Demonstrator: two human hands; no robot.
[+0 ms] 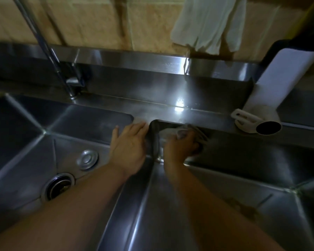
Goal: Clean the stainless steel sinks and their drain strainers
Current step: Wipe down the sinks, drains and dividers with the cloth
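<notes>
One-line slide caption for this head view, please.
Right hand scrubs the right sink's back corner with a cloth; left hand braces on the divider.

The right hand (181, 144) and its cloth (172, 132) are showing motion blur. The frame edge is cropping the faucet (43, 48) and right sink (243, 160).

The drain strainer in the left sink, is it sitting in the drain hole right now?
No, the drain strainer lies on the left sink floor beside the open drain hole.
</notes>
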